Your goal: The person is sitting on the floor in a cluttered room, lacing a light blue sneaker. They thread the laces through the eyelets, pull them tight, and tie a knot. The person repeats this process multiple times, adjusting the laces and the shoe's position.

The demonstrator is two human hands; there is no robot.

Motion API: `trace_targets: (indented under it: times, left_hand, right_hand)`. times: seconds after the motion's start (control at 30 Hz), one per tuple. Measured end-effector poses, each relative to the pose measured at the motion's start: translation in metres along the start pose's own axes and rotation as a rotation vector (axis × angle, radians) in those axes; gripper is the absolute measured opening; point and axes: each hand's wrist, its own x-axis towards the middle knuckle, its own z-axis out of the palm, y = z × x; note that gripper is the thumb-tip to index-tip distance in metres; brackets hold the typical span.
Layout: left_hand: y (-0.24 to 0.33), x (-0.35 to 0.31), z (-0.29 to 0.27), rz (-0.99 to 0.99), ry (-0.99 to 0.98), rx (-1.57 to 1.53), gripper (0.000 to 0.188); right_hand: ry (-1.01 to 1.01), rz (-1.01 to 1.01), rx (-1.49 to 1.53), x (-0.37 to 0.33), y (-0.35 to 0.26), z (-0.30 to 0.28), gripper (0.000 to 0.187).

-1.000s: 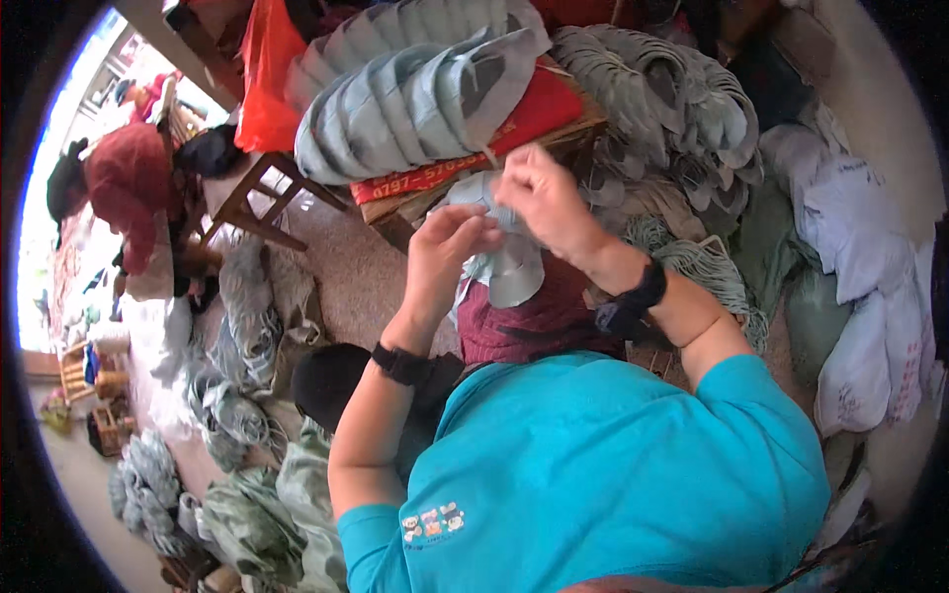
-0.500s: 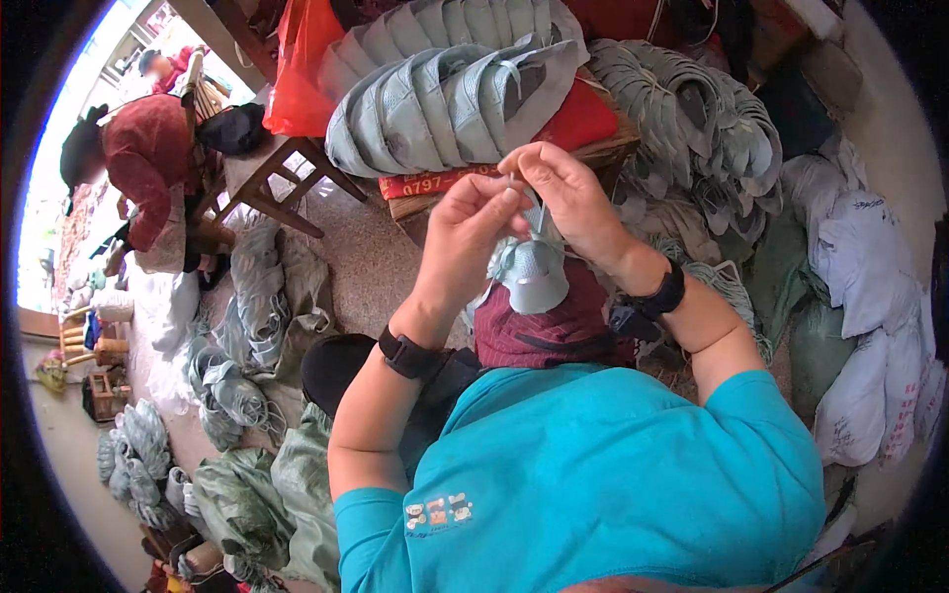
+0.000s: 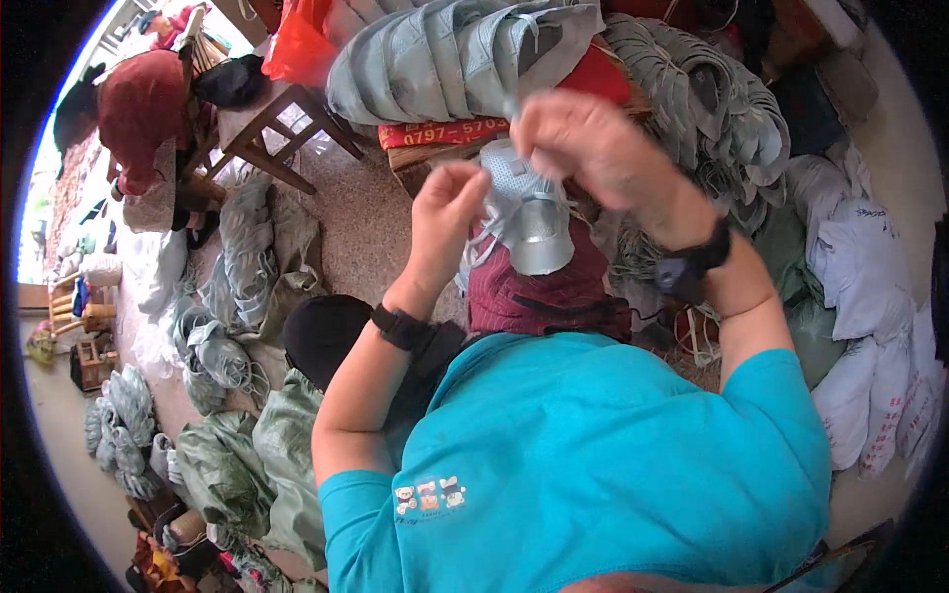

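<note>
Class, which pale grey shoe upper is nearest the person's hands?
The lone pale grey fabric upper, its silvery end over striped maroon cloth; the nested grey uppers beyond lie packed together.

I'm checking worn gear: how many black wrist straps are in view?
2: the left strap around the wearer's left wrist, and the right strap around the right wrist. Others may be hidden.

The floor (image 3: 346,232) is brown-grey with lots of tiny speckles. A brown wooden stool (image 3: 245,119) stands at the upper left. A wooden surface (image 3: 420,156) is near the top middle. A small yellowish chair (image 3: 67,308) sits at the far left. Bright white light (image 3: 43,193) shines along the upper left edge.
</note>
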Motion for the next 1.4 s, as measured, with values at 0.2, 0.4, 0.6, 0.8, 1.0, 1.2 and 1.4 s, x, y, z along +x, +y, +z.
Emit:
trace_targets:
  times: [0.2,0.4,0.6,0.8,1.0,1.2,1.4]
  left_hand:
    - [-0.029,-0.032,-0.014,0.278,-0.242,0.677,0.014]
    - [-0.016,-0.028,-0.019,0.582,-0.270,0.916,0.014]
    - [-0.007,-0.012,-0.013,0.605,-0.237,0.901,0.010]
    - [0.041,0.000,0.019,0.353,-0.305,0.211,0.017]
    - [0.114,0.006,0.023,0.283,-0.482,0.171,0.030]
    - [0.099,0.007,0.010,0.180,-0.300,-0.128,0.029]
    - [0.090,0.022,0.013,0.176,-0.232,-0.198,0.030]
  right_hand:
    - [-0.077,-0.360,-0.527,-0.009,-0.140,0.003,0.021]
    - [-0.118,-0.340,-0.993,-0.023,-0.166,-0.015,0.021]
    - [-0.093,-0.290,-1.175,-0.032,-0.180,-0.024,0.021]
    - [-0.118,-0.261,-1.212,-0.032,-0.182,-0.022,0.021]
    - [-0.210,-0.259,-1.203,-0.017,-0.170,-0.031,0.021]
    - [-0.351,-0.194,-1.232,0.008,-0.143,-0.030,0.021]
    - [-0.399,-0.099,-1.361,0.025,-0.019,-0.048,0.021]
